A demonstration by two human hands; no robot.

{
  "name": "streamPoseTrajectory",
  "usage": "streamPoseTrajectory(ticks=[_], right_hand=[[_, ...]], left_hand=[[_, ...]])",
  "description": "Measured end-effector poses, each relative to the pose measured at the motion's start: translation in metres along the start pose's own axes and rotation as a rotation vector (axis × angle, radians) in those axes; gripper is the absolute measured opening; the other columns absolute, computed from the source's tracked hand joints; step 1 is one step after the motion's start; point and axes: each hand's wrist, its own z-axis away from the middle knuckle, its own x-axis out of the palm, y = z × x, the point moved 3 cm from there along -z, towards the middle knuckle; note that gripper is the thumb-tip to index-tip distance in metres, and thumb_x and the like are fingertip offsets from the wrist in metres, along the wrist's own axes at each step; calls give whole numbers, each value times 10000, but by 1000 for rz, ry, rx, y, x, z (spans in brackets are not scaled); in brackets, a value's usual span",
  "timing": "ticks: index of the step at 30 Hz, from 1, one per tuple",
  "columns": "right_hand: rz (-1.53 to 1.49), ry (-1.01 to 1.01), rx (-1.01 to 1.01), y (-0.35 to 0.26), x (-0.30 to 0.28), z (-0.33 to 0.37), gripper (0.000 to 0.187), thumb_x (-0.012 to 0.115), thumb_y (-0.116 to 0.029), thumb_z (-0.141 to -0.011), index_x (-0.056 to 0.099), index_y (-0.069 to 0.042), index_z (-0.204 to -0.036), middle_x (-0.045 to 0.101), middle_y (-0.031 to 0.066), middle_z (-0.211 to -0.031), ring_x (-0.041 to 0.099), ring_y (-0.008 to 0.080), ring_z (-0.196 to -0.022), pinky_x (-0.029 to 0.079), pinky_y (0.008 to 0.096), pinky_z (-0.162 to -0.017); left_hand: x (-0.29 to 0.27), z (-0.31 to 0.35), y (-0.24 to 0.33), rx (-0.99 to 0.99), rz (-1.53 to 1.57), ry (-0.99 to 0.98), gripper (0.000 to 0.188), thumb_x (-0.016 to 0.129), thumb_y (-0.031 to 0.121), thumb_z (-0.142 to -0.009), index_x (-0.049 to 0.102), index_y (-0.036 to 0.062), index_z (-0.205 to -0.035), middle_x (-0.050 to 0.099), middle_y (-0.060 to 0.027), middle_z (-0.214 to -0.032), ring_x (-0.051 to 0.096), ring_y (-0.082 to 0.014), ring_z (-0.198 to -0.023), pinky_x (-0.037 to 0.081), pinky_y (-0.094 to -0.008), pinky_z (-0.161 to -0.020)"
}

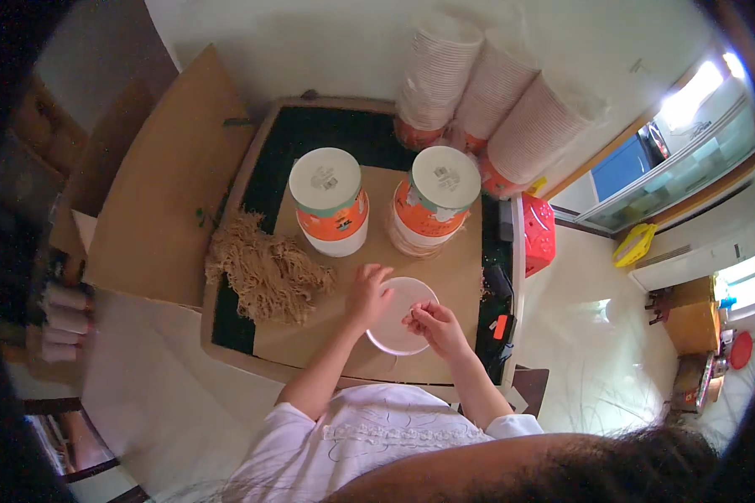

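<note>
In front of me on the cardboard stands a round white paper tub (392, 337), its pale inside facing up. Over its left rim is my left hand (367, 295), fingers apart, with nothing seen in it. My right hand (438, 327) is above the tub's right side, thumb and fingers pinched; what they hold is too small to make out. A tangled heap of brown twine strands (264, 268) lies left of my left hand. Beyond my hands are two upside-down orange-and-white tubs, a left one (331, 220) and a right one (432, 208) with twine around its lower part.
Tall stacks of nested paper tubs (533, 126) in clear plastic stand at the back right by the wall. A cardboard sheet (168, 180) rises at the table's left. A red plastic stool (538, 235) and dark small items (501, 306) are along the right edge.
</note>
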Motion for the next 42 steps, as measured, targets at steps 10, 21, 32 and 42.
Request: streamPoseTrajectory(ticks=[10, 21, 32, 42], right_hand=[[189, 187, 74, 13, -45, 7, 90, 573, -157, -814, 523, -90, -782, 372, -84, -590, 315, 12, -478, 221, 174, -413], [209, 95, 78, 46, -17, -2, 120, 599, -213, -796, 568, -97, -794, 477, -71, -623, 356, 12, -473, 250, 168, -404], [485, 145, -216, 41, -14, -10, 88, 597, -127, -792, 588, -50, -834, 454, -73, -593, 342, 6, -476, 242, 167, -415], [585, 161, -279, 40, -11, -12, 80, 615, -80, -771, 623, -19, -823, 454, -83, -593, 352, -5, -528, 263, 154, -463]], left_hand=[[19, 63, -37, -320, 21, -187, 293, 580, 23, -671, 548, 46, -962, 540, -115, -867, 539, -256, -755, 445, -360, -690], [-6, 52, 10, -395, 725, -234, 163, 604, 79, -764, 609, 21, -916, 595, -51, -785, 556, -96, -662, 443, -208, -612], [-2, 51, 17, -236, 312, -110, 109, 564, 91, -787, 551, 4, -722, 545, -98, -664, 518, -163, -566, 409, -283, -519], [5, 52, 8, -298, 301, -171, 199, 516, 154, -829, 504, -2, -706, 522, -124, -642, 501, -221, -566, 398, -320, -525]])
